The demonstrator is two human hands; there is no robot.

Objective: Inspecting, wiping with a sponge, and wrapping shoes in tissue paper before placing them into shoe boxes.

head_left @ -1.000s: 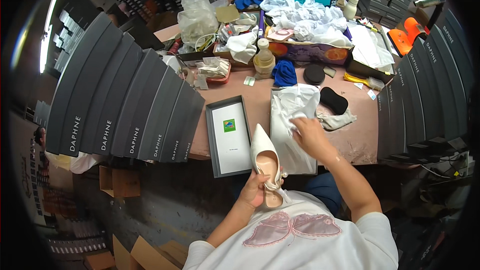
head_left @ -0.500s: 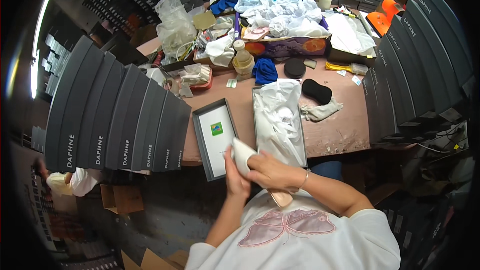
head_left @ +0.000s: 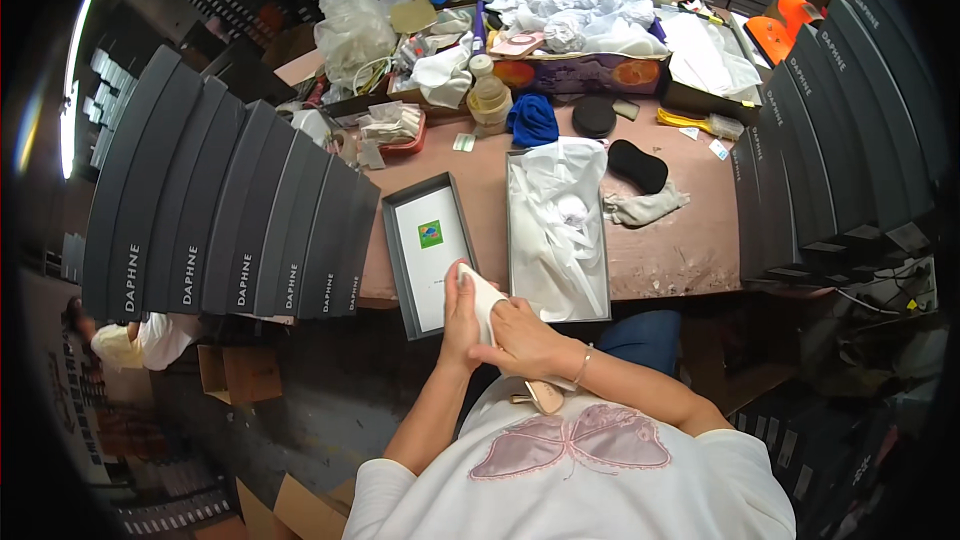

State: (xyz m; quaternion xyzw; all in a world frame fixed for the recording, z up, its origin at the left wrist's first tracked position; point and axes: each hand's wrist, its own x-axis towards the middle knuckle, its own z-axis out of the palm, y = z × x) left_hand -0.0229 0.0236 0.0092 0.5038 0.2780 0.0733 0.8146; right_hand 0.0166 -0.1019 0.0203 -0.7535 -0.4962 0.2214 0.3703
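A white pointed-toe heeled shoe (head_left: 482,296) is held between my two hands in front of my body. My left hand (head_left: 459,328) is closed along the left side of its toe. My right hand (head_left: 527,338) grips it near the opening; some of its fingertips are hidden. Below my right wrist the shoe's beige heel end (head_left: 546,397) shows. Ahead of my hands lies an open shoebox (head_left: 608,285) lined with white tissue paper (head_left: 545,265). To its left, a dark grey box lid (head_left: 418,285) lies inside up, a green square on its white lining.
Dark grey shoeboxes (head_left: 205,210) stand in a row at left, with more boxes (head_left: 850,140) at right. Behind are a carton of crumpled paper (head_left: 580,75), a bottle (head_left: 488,100), a blue cloth (head_left: 532,122), a black pad (head_left: 638,166) and a yellow-handled brush (head_left: 700,124).
Both hands have shifted slightly left with the shoe, and my left fingers now lie further up along its toe. The table appears slightly higher in the view.
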